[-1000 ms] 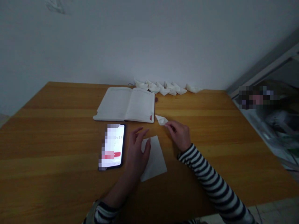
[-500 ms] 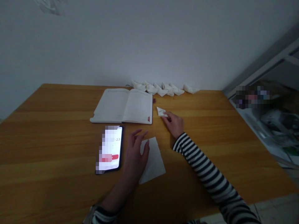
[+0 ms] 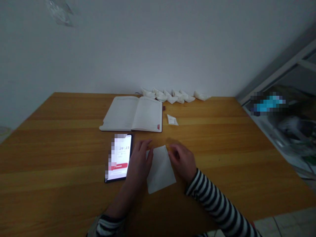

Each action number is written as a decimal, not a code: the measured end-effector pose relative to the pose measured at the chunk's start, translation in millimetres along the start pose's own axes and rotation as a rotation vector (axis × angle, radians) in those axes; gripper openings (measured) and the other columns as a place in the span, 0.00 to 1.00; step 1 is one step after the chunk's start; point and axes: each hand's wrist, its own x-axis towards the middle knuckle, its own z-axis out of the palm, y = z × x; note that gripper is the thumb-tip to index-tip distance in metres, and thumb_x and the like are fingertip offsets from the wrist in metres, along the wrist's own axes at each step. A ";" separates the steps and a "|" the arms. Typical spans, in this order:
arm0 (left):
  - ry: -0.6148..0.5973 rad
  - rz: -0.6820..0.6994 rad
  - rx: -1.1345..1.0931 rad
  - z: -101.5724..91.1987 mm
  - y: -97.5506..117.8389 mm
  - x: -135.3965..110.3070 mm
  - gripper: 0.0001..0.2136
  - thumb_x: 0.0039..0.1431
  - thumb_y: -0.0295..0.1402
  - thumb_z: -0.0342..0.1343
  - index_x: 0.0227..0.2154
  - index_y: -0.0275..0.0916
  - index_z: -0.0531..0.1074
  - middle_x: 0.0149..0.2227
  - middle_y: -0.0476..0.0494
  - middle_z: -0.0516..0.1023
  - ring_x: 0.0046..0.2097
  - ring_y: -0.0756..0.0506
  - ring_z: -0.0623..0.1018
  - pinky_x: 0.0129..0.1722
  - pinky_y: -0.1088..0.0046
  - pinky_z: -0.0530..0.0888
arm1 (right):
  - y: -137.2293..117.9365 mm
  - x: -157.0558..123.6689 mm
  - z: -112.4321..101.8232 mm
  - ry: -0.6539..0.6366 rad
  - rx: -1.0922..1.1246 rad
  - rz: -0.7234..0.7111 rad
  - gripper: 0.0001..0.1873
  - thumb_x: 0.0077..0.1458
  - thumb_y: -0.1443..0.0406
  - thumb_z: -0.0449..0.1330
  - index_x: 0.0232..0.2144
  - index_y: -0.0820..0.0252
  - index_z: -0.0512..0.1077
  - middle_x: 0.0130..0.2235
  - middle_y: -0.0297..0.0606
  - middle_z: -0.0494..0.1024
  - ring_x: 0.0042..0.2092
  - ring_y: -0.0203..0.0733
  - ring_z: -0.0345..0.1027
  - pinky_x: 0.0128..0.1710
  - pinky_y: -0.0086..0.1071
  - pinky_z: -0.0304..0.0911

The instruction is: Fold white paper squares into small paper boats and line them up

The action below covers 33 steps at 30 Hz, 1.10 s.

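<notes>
A white sheet of paper (image 3: 161, 171) lies flat on the wooden table in front of me. At its left edge is my left hand (image 3: 139, 161), open, thumb apart from the fingers and partly over the paper. Beside the upper right edge of the sheet is my right hand (image 3: 183, 159), open with loosely curled fingers and nothing visible in them. Farther back, a small folded paper piece (image 3: 172, 120) rests on the table, apart from both hands.
An open notebook (image 3: 148, 113) lies behind my left hand, and a lit phone (image 3: 120, 161) is just left of it. Several folded paper boats (image 3: 170, 96) line the wall. Shelving with blurred items (image 3: 296, 128) stands beyond the table's right edge.
My right hand has let go of the small folded paper piece and come back toward me, beside the sheet. My left hand has shifted slightly, staying by the sheet's left edge.
</notes>
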 end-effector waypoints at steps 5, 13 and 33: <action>-0.219 -0.091 0.085 1.5 -0.5 -2.1 0.10 0.60 0.29 0.54 0.45 0.38 0.67 0.42 0.40 0.74 0.40 0.39 0.78 0.37 0.63 0.74 | -0.6 -5.0 3.5 -0.025 0.135 0.013 0.25 0.55 0.61 0.64 0.54 0.57 0.67 0.52 0.48 0.74 0.56 0.55 0.65 0.59 0.55 0.59; -0.257 -0.039 0.008 8.2 -3.7 -2.1 0.05 0.57 0.27 0.56 0.36 0.41 0.68 0.34 0.45 0.75 0.36 0.42 0.77 0.36 0.66 0.71 | -15.3 -12.8 20.5 -0.152 0.847 0.186 0.40 0.55 0.64 0.63 0.64 0.47 0.49 0.65 0.46 0.59 0.65 0.47 0.58 0.61 0.48 0.61; -0.079 -0.016 -0.091 16.5 -5.8 1.6 0.02 0.58 0.31 0.55 0.32 0.39 0.69 0.34 0.45 0.74 0.34 0.45 0.76 0.36 0.66 0.74 | 8.1 0.1 13.8 -0.176 0.815 0.239 0.17 0.53 0.63 0.64 0.46 0.58 0.75 0.39 0.41 0.84 0.41 0.45 0.80 0.44 0.41 0.74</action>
